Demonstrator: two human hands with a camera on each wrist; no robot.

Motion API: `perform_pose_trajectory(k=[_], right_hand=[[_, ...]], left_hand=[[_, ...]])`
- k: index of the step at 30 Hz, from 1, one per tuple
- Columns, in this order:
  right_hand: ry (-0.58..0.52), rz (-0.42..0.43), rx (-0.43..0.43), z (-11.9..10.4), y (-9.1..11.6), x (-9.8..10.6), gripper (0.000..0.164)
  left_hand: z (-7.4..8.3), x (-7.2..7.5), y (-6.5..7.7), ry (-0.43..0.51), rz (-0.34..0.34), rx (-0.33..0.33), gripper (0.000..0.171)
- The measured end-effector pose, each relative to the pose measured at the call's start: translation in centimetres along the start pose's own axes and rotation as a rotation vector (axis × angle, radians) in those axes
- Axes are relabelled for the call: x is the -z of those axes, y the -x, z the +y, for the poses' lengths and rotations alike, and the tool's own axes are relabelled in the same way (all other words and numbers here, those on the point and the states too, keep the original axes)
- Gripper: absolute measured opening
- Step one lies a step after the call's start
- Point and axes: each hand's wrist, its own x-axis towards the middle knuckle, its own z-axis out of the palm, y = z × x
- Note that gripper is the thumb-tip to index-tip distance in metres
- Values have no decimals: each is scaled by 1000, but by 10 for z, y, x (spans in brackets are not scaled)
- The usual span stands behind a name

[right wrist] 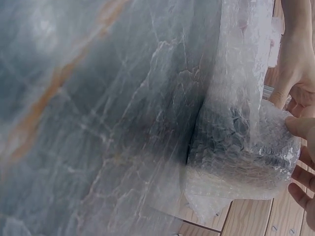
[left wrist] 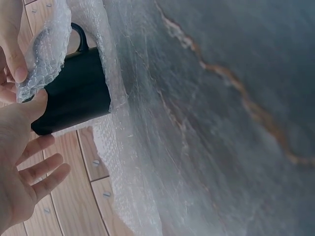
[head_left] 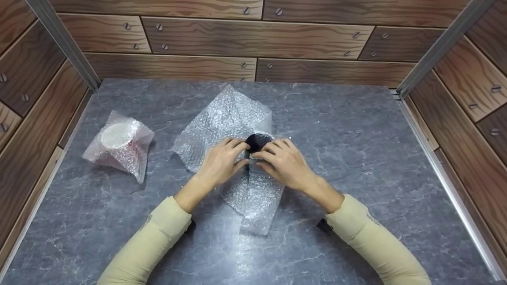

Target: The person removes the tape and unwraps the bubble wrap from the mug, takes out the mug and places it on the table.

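A black mug [left wrist: 78,88] stands upright on a sheet of bubble wrap [head_left: 222,126], which covers part of its side. Its handle shows in the left wrist view. My left hand [head_left: 223,160] holds the mug at the left of its rim; the thumb lies on the outer wall and the other fingers are spread. At the rim's right side, my right hand [head_left: 287,162] pinches a flap of the wrap against the mug, thumb outside. In the right wrist view, wrap [right wrist: 241,147] covers that side of the mug. The fingertips inside the rim are partly hidden.
To the left on the grey marbled table [head_left: 356,158] sits a bubble-wrapped bundle [head_left: 119,136] with a pale round top and something reddish inside. A strip of wrap hangs toward the near edge. Wood-patterned panels [head_left: 257,37] and metal posts [head_left: 439,47] border the table.
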Motion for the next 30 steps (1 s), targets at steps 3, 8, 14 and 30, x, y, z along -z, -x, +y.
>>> perform_pose_trajectory(k=[3, 8, 14, 30], right_hand=[[5, 14, 13, 0, 0, 2, 23], [19, 44, 35, 0, 0, 5, 22], [22, 58, 40, 0, 1, 8, 21], [56, 154, 118, 1, 8, 15, 19]], left_hand=[[0, 0, 0, 4, -4, 4, 38], [0, 2, 0, 9, -6, 9, 38], [0, 2, 0, 16, -9, 9, 39], [0, 1, 1, 24, 42, -15, 38]])
